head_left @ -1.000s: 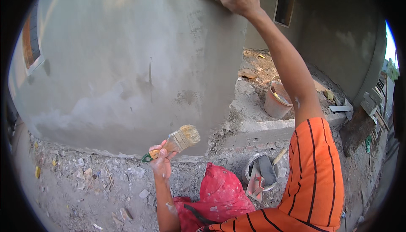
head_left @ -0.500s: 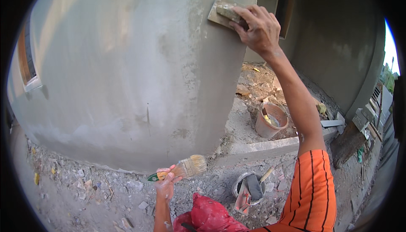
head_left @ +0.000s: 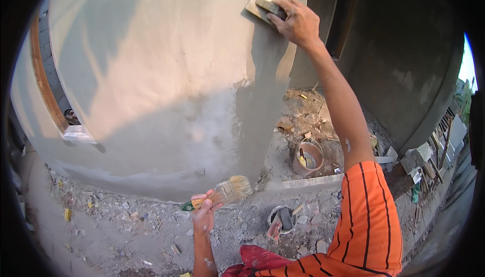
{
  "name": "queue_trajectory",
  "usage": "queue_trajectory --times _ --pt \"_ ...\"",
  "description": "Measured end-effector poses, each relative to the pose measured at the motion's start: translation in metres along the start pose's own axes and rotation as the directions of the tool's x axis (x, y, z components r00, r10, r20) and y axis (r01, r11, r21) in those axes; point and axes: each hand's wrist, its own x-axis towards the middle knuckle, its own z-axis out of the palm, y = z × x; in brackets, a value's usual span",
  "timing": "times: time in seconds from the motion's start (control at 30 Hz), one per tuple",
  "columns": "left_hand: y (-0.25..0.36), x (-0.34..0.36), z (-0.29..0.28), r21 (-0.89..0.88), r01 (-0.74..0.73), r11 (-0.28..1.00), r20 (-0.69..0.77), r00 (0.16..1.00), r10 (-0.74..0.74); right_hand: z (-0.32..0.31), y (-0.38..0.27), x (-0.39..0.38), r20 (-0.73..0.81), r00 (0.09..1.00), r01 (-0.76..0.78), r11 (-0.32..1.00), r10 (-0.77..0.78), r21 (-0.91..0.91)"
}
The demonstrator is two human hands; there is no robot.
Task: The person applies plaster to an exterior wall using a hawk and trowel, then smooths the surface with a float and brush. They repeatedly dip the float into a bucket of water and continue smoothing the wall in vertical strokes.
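Right hand (head_left: 300, 23): raised to the far part of the scene, fingers and thumb curled closed on the grip of a float (head_left: 256, 7). Float: flat plate set against the wall (head_left: 166, 75), near its right edge, a dark damp band below it.

Left hand (head_left: 203, 215): lower and nearer, fingers closed round the handle of a brush (head_left: 233, 190). Brush: wide, pale bristles to the right, green handle end to the left, before the wall's foot; contact with the wall cannot be told.

Wall: grey plaster, sunlit above, shaded below; window (head_left: 48, 80) at far left, wood-framed.

Bucket (head_left: 303, 165): right of the wall, upright, items inside.

Pail (head_left: 288, 232): nearer, on rubble (head_left: 126, 226), holding tools.

Sleeve (head_left: 369, 211): right, orange, dark-striped.

Blocks (head_left: 418, 158): far right, piled.
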Motion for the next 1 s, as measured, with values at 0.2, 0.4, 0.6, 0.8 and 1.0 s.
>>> queue_trajectory --times 0.2,0.4,0.6,0.8,1.0 --pt "0.042 -0.021 0.035 0.028 0.09 0.996 0.032 0.995 -0.091 -0.023 -0.076 -0.228 0.806 0.522 -0.63 0.764 0.28 0.142" --pt "0.035 -0.022 0.062 0.081 0.094 0.992 0.115 0.988 -0.103 -0.105 -0.159 -0.263 0.963 0.195 -0.808 -0.587 -0.186 0.05" --pt "0.032 0.022 0.067 0.08 -0.031 0.996 0.068 0.997 0.025 -0.136 -0.098 -0.252 0.972 0.181 -0.84 -0.538 -0.15 0.074" --pt "-0.009 0.041 0.085 0.112 -0.094 0.989 0.04 0.995 0.09 -0.097 -0.007 -0.148 0.213 0.973 0.005 0.931 -0.088 0.364" --pt "-0.044 0.037 0.09 0.09 -0.06 0.994 0.001 0.998 0.06 -0.019 0.072 0.009 -0.103 0.95 0.297 0.955 -0.294 0.017"
